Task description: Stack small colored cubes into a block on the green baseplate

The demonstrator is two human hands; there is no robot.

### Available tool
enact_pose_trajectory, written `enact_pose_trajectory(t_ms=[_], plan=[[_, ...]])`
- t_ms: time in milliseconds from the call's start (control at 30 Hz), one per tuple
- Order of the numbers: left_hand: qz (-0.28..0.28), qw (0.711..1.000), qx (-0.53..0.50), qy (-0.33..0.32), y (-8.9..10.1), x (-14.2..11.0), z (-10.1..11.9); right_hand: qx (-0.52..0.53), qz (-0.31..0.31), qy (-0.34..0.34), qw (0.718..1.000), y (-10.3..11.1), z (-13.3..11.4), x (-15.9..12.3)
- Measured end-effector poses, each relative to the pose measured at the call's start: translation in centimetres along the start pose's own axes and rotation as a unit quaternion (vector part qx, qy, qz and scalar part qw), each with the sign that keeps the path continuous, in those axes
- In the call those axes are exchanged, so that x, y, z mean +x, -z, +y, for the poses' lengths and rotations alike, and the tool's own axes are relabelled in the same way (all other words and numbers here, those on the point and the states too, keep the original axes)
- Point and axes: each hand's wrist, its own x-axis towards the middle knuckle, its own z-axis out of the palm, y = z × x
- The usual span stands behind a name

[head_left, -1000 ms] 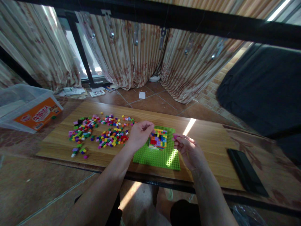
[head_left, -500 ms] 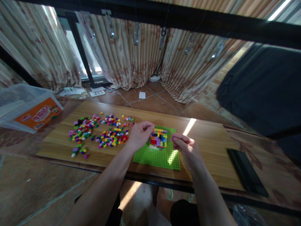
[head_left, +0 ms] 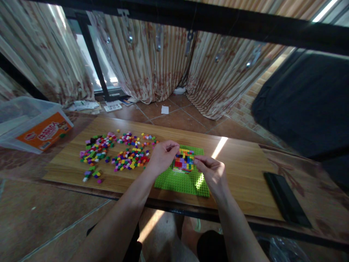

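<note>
A square build of multicoloured toy bricks [head_left: 184,160] stands on a green studded baseplate [head_left: 177,183]. My left hand [head_left: 163,156] is closed in a pinch by the build's upper left corner; whatever lies between its fingertips is hidden. At the build's right side, my right hand [head_left: 214,171] has thumb and forefinger pinched on a small pink brick, now mostly covered by the fingertips. Whether that brick touches the build cannot be made out.
Loose bricks lie in several heaps [head_left: 131,159] on the wooden board [head_left: 240,163], left of the baseplate. A clear plastic box [head_left: 32,123] with an orange label stands at far left. A black flat object [head_left: 285,198] rests at the right end.
My right hand has moved left with the pink brick, from beside the baseplate's right edge to the build's right side. My left hand has stayed almost still.
</note>
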Motion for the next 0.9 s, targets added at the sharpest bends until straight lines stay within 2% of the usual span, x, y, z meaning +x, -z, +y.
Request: enact_pose_trajectory(t_ms=[467, 633, 900], plan=[[-0.001, 1.000, 0.014, -0.011, 0.2, 0.1, -0.5, -0.041, -0.020, 0.021, 0.999, 0.6, 0.6, 0.1], [0.001, 1.000, 0.004, -0.006, 0.1, 0.1, -0.4, -0.083, -0.002, 0.037, 0.996, 0.4, 0.0, -0.2], [-0.003, 1.000, 0.012, -0.004, 0.1, 0.1, -0.4, -0.079, 0.008, 0.041, 0.996, -0.2, -0.2, -0.3]])
